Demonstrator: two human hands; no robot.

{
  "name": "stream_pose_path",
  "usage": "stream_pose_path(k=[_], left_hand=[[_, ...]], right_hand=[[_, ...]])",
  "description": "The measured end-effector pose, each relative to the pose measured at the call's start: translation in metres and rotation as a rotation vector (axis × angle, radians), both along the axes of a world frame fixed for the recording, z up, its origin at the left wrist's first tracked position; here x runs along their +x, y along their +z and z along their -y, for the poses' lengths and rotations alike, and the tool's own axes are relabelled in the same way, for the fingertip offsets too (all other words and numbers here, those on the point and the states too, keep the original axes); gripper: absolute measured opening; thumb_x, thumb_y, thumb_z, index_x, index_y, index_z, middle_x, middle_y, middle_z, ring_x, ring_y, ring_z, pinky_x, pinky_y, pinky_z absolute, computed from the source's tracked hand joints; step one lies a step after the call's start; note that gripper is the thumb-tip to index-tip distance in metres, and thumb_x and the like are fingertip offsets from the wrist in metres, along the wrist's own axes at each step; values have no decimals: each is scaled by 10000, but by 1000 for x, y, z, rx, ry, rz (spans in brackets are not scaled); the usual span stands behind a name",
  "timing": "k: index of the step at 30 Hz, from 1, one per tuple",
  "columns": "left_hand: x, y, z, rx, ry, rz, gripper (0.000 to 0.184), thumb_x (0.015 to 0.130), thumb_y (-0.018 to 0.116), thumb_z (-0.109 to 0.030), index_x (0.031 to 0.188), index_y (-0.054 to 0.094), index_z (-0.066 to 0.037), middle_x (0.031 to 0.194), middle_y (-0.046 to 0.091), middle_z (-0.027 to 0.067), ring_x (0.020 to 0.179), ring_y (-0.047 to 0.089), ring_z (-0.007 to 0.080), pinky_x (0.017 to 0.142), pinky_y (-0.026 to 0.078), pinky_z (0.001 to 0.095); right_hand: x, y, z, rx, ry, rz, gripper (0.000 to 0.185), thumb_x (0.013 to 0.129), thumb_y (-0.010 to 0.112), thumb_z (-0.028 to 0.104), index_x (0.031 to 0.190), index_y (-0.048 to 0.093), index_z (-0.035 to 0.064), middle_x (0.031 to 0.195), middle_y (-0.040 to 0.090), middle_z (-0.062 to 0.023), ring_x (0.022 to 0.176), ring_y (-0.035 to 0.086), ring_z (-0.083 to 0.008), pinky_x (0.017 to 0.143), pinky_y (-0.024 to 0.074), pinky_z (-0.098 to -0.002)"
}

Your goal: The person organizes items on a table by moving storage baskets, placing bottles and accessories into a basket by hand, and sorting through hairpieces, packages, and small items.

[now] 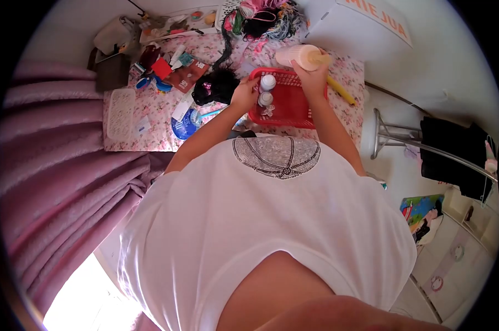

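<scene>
My right hand (314,76) is closed around a pale pink bottle (297,55) with a yellowish top. The bottle lies tilted on its side above the far right rim of a red plastic basket (293,115). At the basket's left rim, my left hand (244,94) has its fingers closed on the edge. Inside, close to that hand, stand two small white-capped bottles (267,83). A small clear flower-shaped piece (268,110) lies just in front of them. Left of my left hand sits a black furry bundle (216,87) with a pink ornament.
Tangled yarn (266,19) lies at the back of the flower-patterned table, beside a large white box (357,27). A yellow tube (341,90) rests right of the basket. To the left are a blue round packet (186,124), a white tray (121,114) and small clutter.
</scene>
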State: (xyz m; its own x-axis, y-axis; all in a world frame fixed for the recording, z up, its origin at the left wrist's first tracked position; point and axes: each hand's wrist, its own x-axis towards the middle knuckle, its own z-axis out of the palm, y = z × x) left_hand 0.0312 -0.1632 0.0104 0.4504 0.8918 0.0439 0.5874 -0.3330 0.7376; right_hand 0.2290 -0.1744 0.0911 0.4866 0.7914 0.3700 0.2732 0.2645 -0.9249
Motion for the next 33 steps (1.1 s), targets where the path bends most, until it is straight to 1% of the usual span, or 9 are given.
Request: stream_pose_path(k=[3, 6, 15, 20, 25, 28, 29, 32, 33], left_hand=[[2, 0, -5, -28, 1, 19, 421, 656, 485, -71, 1076, 517, -54, 1075, 470, 201, 955, 483, 322, 810, 402, 352], [3, -6, -10, -14, -7, 43, 416, 660, 489, -76, 1074, 517, -55, 1085, 468, 198, 974, 471, 324, 832, 389, 351], [-1, -20, -9, 4, 3, 97, 402, 683, 486, -73, 1084, 504, -53, 1116, 447, 218, 1009, 450, 341, 866, 369, 352], [0, -16, -4, -34, 45, 154, 394, 709, 476, -66, 1102, 484, -32, 1110, 448, 219, 1002, 455, 341, 863, 373, 345], [-12, -25, -13, 89, -73, 220, 446, 697, 551, -100, 1131, 459, -55, 1067, 478, 190, 966, 480, 323, 827, 388, 339], [-29, -6, -12, -161, -130, 259, 435, 700, 567, -102, 1122, 468, -64, 1063, 486, 154, 773, 542, 241, 695, 441, 299], [-34, -17, -15, -121, -126, 344, 364, 702, 558, -84, 1062, 509, -56, 1048, 491, 137, 686, 542, 194, 643, 447, 278], [-57, -19, -18, -111, -89, 279, 271, 707, 538, -68, 977, 549, -39, 1010, 504, 129, 686, 547, 194, 642, 447, 275], [-63, -8, -14, -178, -39, 241, 208, 713, 526, -64, 914, 568, -30, 931, 536, 114, 690, 552, 188, 645, 446, 270]], right_hand=[[3, 10, 26, 8, -83, 42, 664, 553, 747, 134, 1070, 357, -13, 987, 468, -114, 917, 485, -196, 798, 400, -304], [9, -1, 56, -26, -156, 119, 635, 554, 745, 153, 1051, 384, -7, 982, 475, -116, 917, 485, -203, 790, 402, -313], [5, -15, 81, -389, -183, 321, 580, 552, 727, 220, 1019, 440, 31, 951, 530, -136, 884, 527, -281, 761, 414, -349], [17, -39, 77, -340, -192, 374, 594, 558, 724, 198, 1039, 426, 16, 994, 501, -166, 926, 503, -307, 781, 404, -366], [10, -42, 75, -340, -210, 397, 621, 559, 723, 166, 1072, 409, 12, 1013, 482, -170, 947, 484, -316, 806, 390, -367], [6, -43, 76, -309, -208, 363, 626, 559, 720, 149, 1082, 404, 12, 1005, 483, -164, 945, 481, -314, 812, 387, -363], [4, -41, 76, -314, -221, 373, 625, 561, 717, 143, 1084, 402, 11, 1005, 482, -163, 945, 479, -314, 814, 386, -361], [-2, -41, 73, -336, -289, 377, 633, 588, 694, 119, 1106, 359, -24, 1067, 429, -183, 1003, 438, -306, 853, 357, -356], [-5, -45, 73, -324, -345, 390, 640, 600, 690, 116, 1115, 341, -34, 1092, 408, -186, 1016, 433, -294, 857, 357, -348]])
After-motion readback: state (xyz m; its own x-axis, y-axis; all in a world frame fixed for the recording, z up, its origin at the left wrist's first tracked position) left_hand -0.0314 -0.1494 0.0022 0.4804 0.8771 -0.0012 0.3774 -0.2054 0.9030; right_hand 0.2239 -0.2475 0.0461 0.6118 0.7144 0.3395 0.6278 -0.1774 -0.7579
